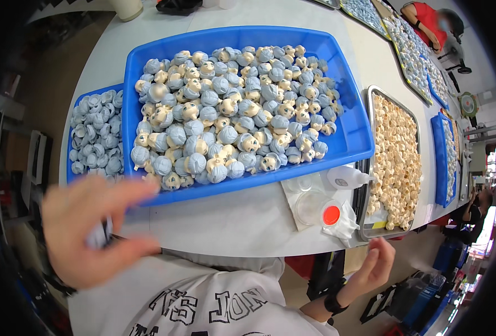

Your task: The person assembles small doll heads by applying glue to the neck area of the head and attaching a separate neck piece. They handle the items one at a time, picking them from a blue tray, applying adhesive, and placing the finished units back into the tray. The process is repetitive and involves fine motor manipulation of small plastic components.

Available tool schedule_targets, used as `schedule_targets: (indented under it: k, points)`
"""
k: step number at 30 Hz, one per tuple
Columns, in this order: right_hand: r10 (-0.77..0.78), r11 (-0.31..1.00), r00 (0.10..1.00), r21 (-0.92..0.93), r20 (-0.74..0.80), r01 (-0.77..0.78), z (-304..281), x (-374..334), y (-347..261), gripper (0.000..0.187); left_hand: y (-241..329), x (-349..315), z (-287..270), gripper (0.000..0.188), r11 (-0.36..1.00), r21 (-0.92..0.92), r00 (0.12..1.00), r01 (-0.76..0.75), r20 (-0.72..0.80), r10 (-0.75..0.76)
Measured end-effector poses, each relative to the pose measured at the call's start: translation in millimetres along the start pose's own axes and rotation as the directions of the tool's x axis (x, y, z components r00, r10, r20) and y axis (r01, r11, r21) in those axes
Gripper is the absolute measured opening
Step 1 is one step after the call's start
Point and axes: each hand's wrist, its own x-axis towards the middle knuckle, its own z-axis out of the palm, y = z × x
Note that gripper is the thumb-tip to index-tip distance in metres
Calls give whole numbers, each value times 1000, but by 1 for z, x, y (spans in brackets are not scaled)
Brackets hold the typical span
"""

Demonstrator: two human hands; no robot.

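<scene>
My left hand [88, 232], blurred by motion, is at the table's near left edge, with thumb and fingers pinched on a small blue-grey piece [99, 235]. It hovers just in front of the large blue tray [242, 38], which is heaped with small doll heads [231, 112] that have blue-grey hair. My right hand [378, 262] is below the table edge at the right, fingers apart and holding nothing, close to the front corner of a metal tray [369, 95].
A smaller blue tray [80, 101] of blue-grey hair caps sits at the left. The metal tray holds beige bald heads [396, 162]. A dish of red paint [331, 215], a clear dish [309, 204] and a white bottle [346, 178] lie on a plastic sheet. More trays and other people are further right.
</scene>
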Motion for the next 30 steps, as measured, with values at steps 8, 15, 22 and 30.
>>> schedule_targets:
  k: [8,15,22,30]
  points:
    - [28,984,995,172,100,-45,12,-7,-23,22,-67,116,34,39,976,157,980,-153,151,129]
    - [-46,916,985,399,165,-24,23,-31,-54,26,-69,129,59,29,944,280,958,-176,268,99]
    - [-314,781,841,624,441,-36,49,-17,-78,31,-48,111,47,30,934,211,957,-289,90,276]
    - [-557,172,521,704,647,-689,72,-29,-93,58,13,-3,62,30,927,-230,928,-296,162,336]
